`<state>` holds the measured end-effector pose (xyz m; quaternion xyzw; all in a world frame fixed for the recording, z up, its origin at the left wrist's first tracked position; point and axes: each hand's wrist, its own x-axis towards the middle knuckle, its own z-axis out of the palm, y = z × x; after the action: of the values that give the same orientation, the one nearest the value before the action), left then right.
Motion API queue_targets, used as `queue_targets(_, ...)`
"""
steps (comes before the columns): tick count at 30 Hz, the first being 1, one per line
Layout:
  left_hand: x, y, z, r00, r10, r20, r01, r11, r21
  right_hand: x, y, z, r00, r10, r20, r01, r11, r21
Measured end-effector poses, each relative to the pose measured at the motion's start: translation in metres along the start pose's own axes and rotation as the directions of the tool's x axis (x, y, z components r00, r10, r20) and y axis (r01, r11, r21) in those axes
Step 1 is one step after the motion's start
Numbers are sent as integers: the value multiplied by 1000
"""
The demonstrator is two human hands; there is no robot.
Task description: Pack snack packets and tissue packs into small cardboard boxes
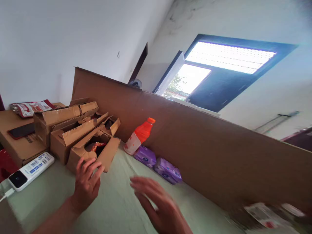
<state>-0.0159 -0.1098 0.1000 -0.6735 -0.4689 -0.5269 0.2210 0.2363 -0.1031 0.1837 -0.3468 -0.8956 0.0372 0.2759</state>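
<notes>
My left hand (87, 182) is at the front of the nearest open cardboard box (110, 152), fingers spread; whether they touch it I cannot tell. Inside that box a red packet (96, 146) shows in part. Over the pale green cloth (117, 208) my right hand (158, 203) is held out, slightly blurred, fingers extended and thumb apart, with nothing in it. Beyond it stand two purple packs (168, 169), side by side. An orange bottle (140, 135) with a white label stands behind them against the cardboard panel (195, 139).
More open cardboard boxes (70, 130) stand in rows at left. A larger carton (14, 130) bears a phone (21, 130) and a red-and-white pouch (31, 108). A white power bank (31, 170) with a cable lies near the left edge. Blurred packages (265, 216) sit at lower right.
</notes>
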Motion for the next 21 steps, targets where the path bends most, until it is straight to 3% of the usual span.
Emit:
queue_targets(2,-4,2,1,1000,-13,-3,13,1000,-11,83,-4,-3,992,-128,4,128,992,-15)
queue_targets(4,-6,2,3,999,-35,-7,35,999,-28,153,-10,6,974,-158,161,181,974,-136)
queue_targets(6,-8,2,5,998,-52,-21,51,998,-39,203,-12,27,902,-133,411,260,927,-269)
queue_targets(8,-10,1,7,997,-59,-44,57,998,-39,232,-12,55,821,-100,562,325,891,-317)
queue_targets(11,-11,-1,10,995,-77,-70,75,997,-33,248,-11,93,776,-69,627,354,870,-342)
queue_targets(14,-11,-3,11,994,-82,-71,81,996,-23,254,-15,102,782,-71,620,373,849,-373)
queue_targets(18,-12,-5,11,997,-64,-46,63,998,-12,255,-29,64,819,-110,563,380,839,-389)
queue_targets(21,-11,-10,12,999,2,-32,-2,1000,19,249,-32,17,897,-119,425,315,847,-428)
